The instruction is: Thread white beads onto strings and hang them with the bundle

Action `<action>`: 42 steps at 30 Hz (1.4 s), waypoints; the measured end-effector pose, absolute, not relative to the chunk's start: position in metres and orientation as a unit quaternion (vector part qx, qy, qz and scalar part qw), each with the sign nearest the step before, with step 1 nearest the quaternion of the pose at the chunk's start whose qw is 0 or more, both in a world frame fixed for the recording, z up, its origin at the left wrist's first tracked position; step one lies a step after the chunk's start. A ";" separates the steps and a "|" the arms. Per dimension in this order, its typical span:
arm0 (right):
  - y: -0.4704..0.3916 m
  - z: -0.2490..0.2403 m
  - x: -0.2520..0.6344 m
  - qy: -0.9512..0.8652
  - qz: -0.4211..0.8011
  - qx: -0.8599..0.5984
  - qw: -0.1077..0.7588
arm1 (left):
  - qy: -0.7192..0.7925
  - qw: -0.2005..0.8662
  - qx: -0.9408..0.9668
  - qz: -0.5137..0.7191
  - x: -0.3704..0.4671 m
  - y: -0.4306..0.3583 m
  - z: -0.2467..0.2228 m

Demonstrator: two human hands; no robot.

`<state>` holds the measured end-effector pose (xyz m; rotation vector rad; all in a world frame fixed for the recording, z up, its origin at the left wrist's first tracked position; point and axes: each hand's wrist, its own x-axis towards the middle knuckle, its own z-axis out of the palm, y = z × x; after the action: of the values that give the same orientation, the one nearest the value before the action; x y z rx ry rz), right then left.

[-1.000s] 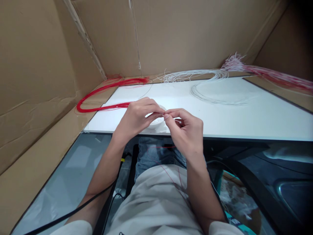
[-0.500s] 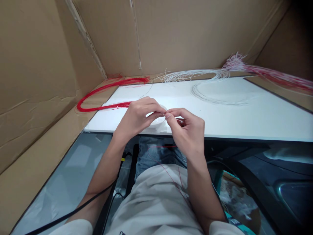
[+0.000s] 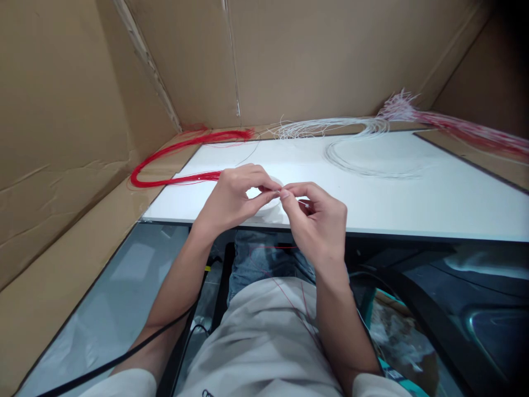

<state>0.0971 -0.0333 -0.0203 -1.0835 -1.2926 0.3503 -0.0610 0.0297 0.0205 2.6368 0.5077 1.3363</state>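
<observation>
My left hand (image 3: 242,196) and my right hand (image 3: 318,218) meet fingertip to fingertip above the near edge of a white board. Both are closed in a pinch on a thin white thread (image 3: 305,204), which is mostly covered by the fingers. A short piece of it with a tiny white tip sticks out below my right index finger. A fine red thread (image 3: 273,247) hangs beneath my right hand and loops over the lap and shirt. Behind and under the fingers stands a small round white dish (image 3: 270,208), partly hidden.
A bundle of red threads (image 3: 142,172) curves at the left, one end behind my left hand. White strands (image 3: 330,127) lie along the back of the white board (image 3: 433,204). A pink-and-white bundle (image 3: 467,125) lies at the right. Cardboard walls (image 3: 314,60) enclose the table.
Hardly anything differs. The fingertips have shifted very slightly, and both hands still pinch at the same spot over the dish.
</observation>
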 end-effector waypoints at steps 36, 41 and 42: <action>-0.029 -0.024 0.105 -0.613 0.220 -0.480 0.588 | 0.190 0.112 0.887 0.406 -0.070 0.035 0.026; -0.026 -0.029 0.099 -0.542 0.195 -0.501 0.646 | 0.179 0.105 0.890 0.405 -0.070 0.035 0.025; -0.024 -0.030 0.098 -0.540 0.179 -0.506 0.649 | 0.176 0.097 0.893 0.404 -0.069 0.034 0.025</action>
<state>0.0983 -0.0244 -0.0302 -1.1489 -1.2266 0.4062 -0.0692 0.0339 0.0246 2.6432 0.5213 1.1958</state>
